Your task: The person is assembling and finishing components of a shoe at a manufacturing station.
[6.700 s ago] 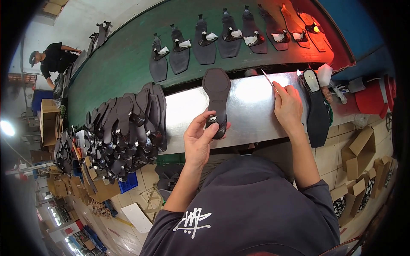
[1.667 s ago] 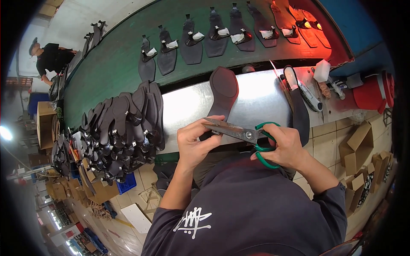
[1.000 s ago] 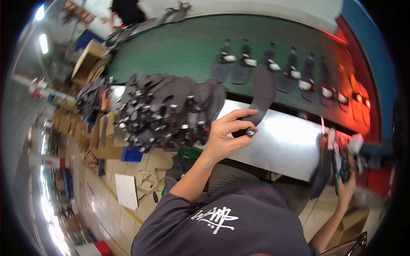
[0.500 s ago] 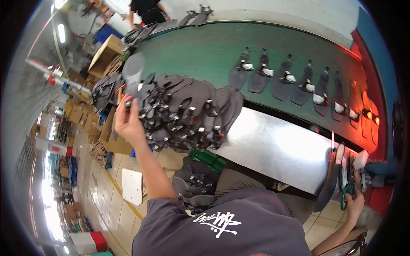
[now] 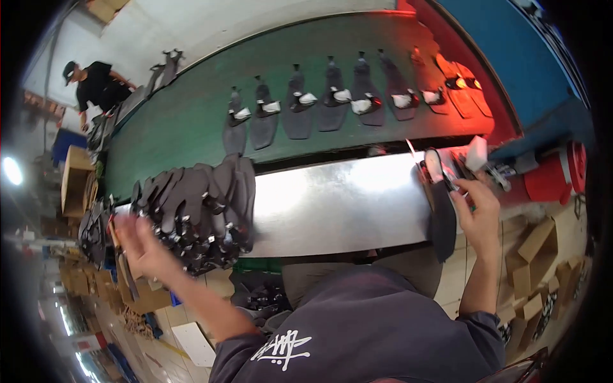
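Observation:
My left hand [image 5: 143,246] is blurred by motion, its fingers stretched out with nothing visible in them. It is beside a pile of dark grey sandals [image 5: 195,198] with black straps, heaped at the left end of the metal ledge. My right hand [image 5: 477,207] is at the ledge's right end, thumb and forefinger bent together by upright tools. A bit of green handle [image 5: 472,208] shows at its fingers, but what they grip is mostly hidden. Right beside that hand, a dark flat sole-shaped piece [image 5: 443,223] hangs over the ledge edge.
A green conveyor belt [image 5: 191,96] carries a row of dark sandals [image 5: 298,108] with white wads at their straps. Red light glows from a red-sided opening [image 5: 472,70]. A red bin [image 5: 552,179] stands at right, cartons [image 5: 533,252] below. Another person [image 5: 102,89] stands far left.
The grey sole-shaped piece my left hand held up is out of that hand, which is now lower with fingers spread. My view has turned right. My right hand has moved up beside the tools.

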A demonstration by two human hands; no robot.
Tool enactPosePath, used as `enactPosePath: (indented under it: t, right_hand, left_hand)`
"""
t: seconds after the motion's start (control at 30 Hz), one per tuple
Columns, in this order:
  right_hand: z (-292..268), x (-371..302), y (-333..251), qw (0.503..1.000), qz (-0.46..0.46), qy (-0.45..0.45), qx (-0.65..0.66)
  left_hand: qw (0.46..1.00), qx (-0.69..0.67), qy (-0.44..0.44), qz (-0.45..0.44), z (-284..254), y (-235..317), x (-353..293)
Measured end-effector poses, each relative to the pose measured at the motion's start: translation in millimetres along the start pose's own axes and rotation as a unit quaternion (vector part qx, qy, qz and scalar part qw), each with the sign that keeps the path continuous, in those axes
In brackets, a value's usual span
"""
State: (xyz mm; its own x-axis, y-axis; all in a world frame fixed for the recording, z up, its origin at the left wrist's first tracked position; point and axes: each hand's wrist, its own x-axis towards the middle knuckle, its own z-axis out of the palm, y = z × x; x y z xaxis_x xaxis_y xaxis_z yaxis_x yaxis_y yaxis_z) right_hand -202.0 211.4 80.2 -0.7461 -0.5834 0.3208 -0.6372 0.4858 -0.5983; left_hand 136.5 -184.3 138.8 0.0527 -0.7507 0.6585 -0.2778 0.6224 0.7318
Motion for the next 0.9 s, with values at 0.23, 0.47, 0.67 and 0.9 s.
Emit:
enactPosePath:
  t: [0.23,0.47,0.67,0.9]
  right_hand:
    - [63,-14,-35,0.987,-0.083,-0.081,0.109]
    - [76,-38,-37,0.975,-0.014,-0.158,0.156]
    - [87,-39,-16,0.978,0.000,-0.140,0.156]
    - [91,-41,-20,0.976,-0.034,-0.138,0.168]
  left_hand:
    - [0.978,-0.043,-0.205,-0.014,213,-31,-17]
    - [0.931,0.162,-0.322,-0.050,273,-195,14]
    - [0.932,0.259,-0.255,-0.010,272,-186,22]
    - [0.919,0.291,-0.259,0.064,278,-209,4]
